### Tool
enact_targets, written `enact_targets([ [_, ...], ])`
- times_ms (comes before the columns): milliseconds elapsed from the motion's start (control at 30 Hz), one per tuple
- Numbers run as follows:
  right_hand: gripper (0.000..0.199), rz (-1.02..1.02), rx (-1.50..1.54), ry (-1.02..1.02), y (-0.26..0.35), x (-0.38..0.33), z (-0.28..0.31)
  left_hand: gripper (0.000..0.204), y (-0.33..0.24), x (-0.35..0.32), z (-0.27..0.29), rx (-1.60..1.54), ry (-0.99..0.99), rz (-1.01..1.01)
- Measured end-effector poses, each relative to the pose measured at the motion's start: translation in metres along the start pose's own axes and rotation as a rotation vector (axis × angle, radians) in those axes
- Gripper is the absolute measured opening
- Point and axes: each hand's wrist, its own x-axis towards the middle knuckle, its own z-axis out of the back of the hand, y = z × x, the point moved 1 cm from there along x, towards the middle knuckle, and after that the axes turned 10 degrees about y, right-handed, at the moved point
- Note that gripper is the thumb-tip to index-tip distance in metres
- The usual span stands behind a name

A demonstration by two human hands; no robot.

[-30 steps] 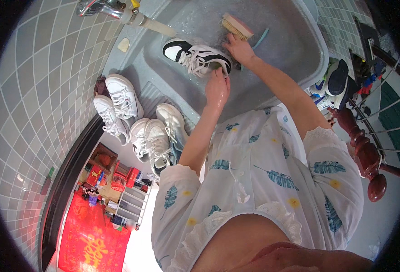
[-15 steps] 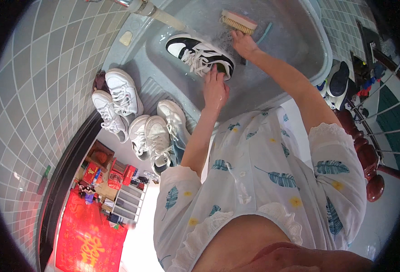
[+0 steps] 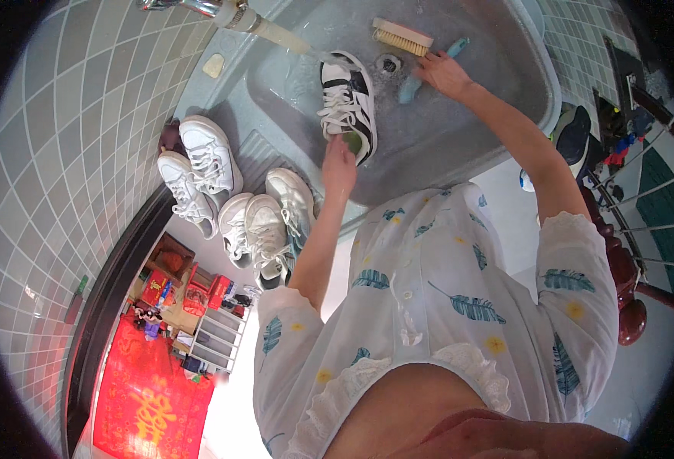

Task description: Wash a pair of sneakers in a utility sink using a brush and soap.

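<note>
Where the right hand (image 3: 444, 76) crosses, a blue tool (image 3: 409, 89) hides.

The bare right grip (image 3: 444, 75) partly hides a slender light-blue tool (image 3: 409, 91); the top edge crops the grey rounded sink (image 3: 459, 145) and silver metal tap (image 3: 207, 8).
</note>
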Motion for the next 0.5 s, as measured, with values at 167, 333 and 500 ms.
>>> enact_targets([
  [167,0.03,-0.142,0.665,-0.188,0.021,0.032,0.009,0.03,0.005,0.04,-0.034,-1.487,-0.089,0.185],
  [333,0.033,-0.242,1.161,-0.268,0.003,0.066,0.018,0.031,-0.002,0.075,-0.031,-1.551,-0.312,-0.004],
  [500,0.04,-0.663,0.899,-0.392,-0.009,0.061,0.033,0.032,-0.072,0.1,0.001,-1.316,-0.35,-0.161],
])
